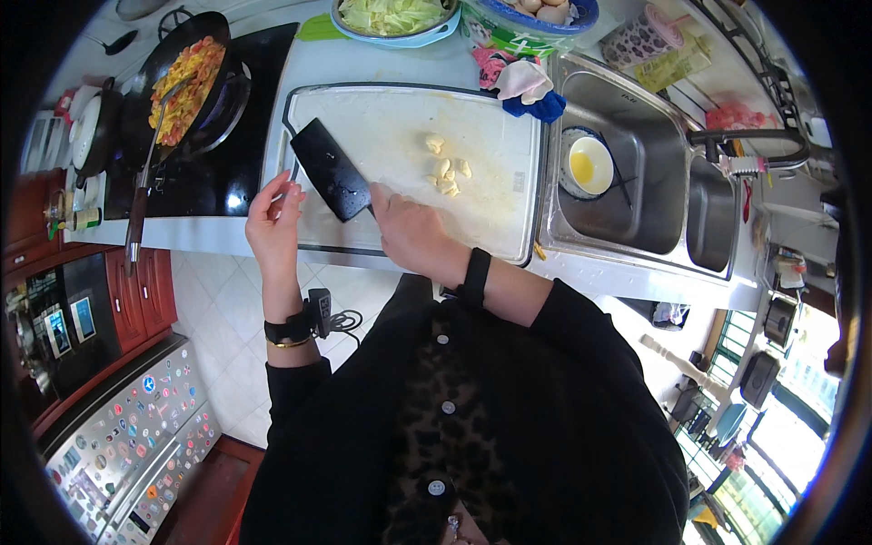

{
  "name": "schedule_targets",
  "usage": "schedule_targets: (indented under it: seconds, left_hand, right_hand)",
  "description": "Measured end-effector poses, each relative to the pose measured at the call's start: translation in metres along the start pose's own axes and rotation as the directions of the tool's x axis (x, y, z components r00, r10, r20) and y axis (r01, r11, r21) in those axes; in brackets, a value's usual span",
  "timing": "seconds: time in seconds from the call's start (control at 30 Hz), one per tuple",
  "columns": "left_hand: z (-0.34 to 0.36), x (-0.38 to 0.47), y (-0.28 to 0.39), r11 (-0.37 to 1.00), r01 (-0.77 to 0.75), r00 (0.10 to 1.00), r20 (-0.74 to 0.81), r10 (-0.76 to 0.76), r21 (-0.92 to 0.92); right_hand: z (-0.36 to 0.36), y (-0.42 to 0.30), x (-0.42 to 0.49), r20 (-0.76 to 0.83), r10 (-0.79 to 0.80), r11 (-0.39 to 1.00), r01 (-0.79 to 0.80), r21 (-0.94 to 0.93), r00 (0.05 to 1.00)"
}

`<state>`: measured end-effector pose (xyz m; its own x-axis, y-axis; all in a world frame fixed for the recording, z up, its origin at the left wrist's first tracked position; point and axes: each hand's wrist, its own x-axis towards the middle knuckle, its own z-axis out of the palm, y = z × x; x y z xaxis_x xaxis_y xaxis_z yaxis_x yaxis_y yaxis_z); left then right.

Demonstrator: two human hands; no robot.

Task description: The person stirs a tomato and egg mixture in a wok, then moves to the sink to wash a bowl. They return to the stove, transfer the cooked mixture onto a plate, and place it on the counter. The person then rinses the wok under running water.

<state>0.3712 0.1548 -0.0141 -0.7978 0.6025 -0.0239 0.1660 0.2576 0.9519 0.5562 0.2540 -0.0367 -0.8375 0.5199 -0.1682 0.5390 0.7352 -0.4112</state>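
Observation:
My right hand (pixel 409 228) grips the handle of a black cleaver (pixel 332 172). Its broad blade lies slanted over the left part of a white cutting board (pixel 409 204) with a dark rim. Several peeled, apparently crushed garlic cloves (pixel 446 176) sit right of the blade, apart from it; one piece (pixel 434 142) lies a little farther back. At the board's left edge, my left hand (pixel 272 218) is raised with fingers loosely curled and apart, and I see nothing held in it. Whether its fingertips touch the board's rim is unclear.
Left, a wok (pixel 216 61) of egg and tomato stands on the gas hob (pixel 197 197), its spatula handle (pixel 136 218) jutting past the counter edge. Cloths (pixel 523 83) overlap the board's far right corner. The sink (pixel 630 225) holds a bowl (pixel 601 151) with yellow liquid. Shredded cabbage (pixel 392 17) is behind.

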Motion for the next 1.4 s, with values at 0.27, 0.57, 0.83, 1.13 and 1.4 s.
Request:
schedule_targets:
  seconds: [0.27,0.57,0.83,1.13,1.4]
  left_hand:
    - [0.027,-0.019,0.017,0.967,-0.093,0.994,0.031,0.104,-0.236]
    - [0.149,-0.045,0.013,0.801,-0.511,0.770,0.580,0.267,0.310]
    - [0.151,-0.039,-0.002,0.902,-0.269,0.832,0.554,0.041,0.338]
    - [0.093,-0.036,0.026,0.761,0.522,0.766,0.604,-0.221,-0.385]
    - [0.094,-0.043,0.038,0.783,0.499,0.769,0.607,-0.202,-0.371]
  right_hand:
    - [-0.052,0.070,-0.035,0.113,0.079,0.815,-0.130,0.565,0.990]
    - [-0.093,0.149,-0.140,-0.233,0.400,0.689,-0.123,0.714,0.887]
    - [-0.068,0.158,-0.147,-0.091,0.381,0.642,-0.193,0.742,0.920]
    - [-0.069,0.157,-0.134,0.013,0.429,0.518,-0.258,0.816,0.903]
    - [-0.072,0.159,-0.129,0.035,0.395,0.461,-0.231,0.857,0.918]
